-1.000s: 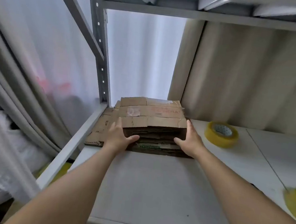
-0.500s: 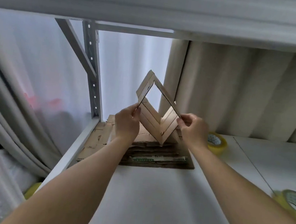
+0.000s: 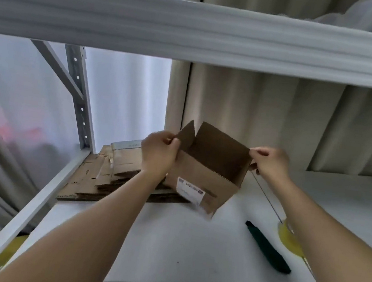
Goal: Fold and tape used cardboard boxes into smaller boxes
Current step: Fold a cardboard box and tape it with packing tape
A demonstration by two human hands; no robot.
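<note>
The cardboard box (image 3: 202, 173) you are holding hangs tilted in the air above the white shelf (image 3: 166, 244), opened into a tube with its mouth toward you and a shipping label (image 3: 190, 190) on the near wall. It looks light and fairly stiff, but used board creases easily, so expect the walls to skew if you pull unevenly. Your left hand (image 3: 158, 152) pinches the left flap near the upper corner; your right hand (image 3: 269, 162) pinches the right top edge, thumb and fingers closed on the board. Holding at opposite corners is probably the best way to keep it square; move toward the fold lines when you turn flaps in.

Behind and left, the stack of flattened boxes (image 3: 105, 172) lies on the shelf. A dark green tool (image 3: 266, 248), maybe a cutter, lies to the right. Beside it, your right forearm covers most of a yellow tape roll (image 3: 288, 239).

The box's lower end is blurred, so you cannot tell how its bottom flaps lie.
</note>
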